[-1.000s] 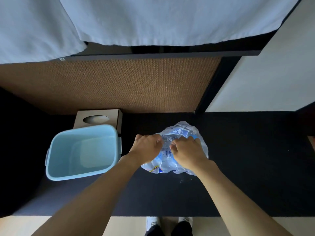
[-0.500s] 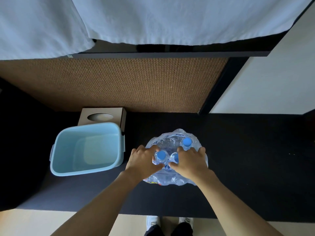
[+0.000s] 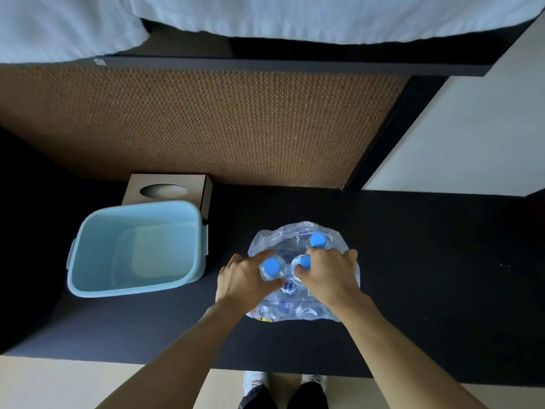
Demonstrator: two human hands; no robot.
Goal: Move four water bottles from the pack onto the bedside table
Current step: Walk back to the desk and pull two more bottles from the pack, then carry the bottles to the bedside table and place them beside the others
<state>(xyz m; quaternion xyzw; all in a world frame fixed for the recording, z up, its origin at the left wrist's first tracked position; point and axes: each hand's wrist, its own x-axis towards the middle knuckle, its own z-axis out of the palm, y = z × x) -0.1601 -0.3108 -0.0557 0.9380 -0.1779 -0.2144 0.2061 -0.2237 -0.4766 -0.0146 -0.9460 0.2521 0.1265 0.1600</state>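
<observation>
A shrink-wrapped pack of water bottles [image 3: 295,308] stands on the black bedside table [image 3: 427,276], its plastic torn open at the top. Three blue caps show through the opening. My left hand [image 3: 244,281] is wrapped around the neck of the left bottle [image 3: 272,267]. My right hand [image 3: 330,276] grips the middle bottle [image 3: 305,262] just below its cap. A third bottle [image 3: 317,240] stands free behind my right hand. The lower parts of the bottles are hidden by wrap and hands.
A light blue plastic bin [image 3: 135,246] stands on the table left of the pack, with a brown tissue box [image 3: 165,188] behind it. A woven brown panel [image 3: 206,122] rises at the back. White bedding [image 3: 324,16] hangs above. My shoes [image 3: 283,382] show below the table's front edge.
Both hands tore the wrap apart at the top, exposing the blue caps, then settled on two bottle necks. The view shifted slightly.
</observation>
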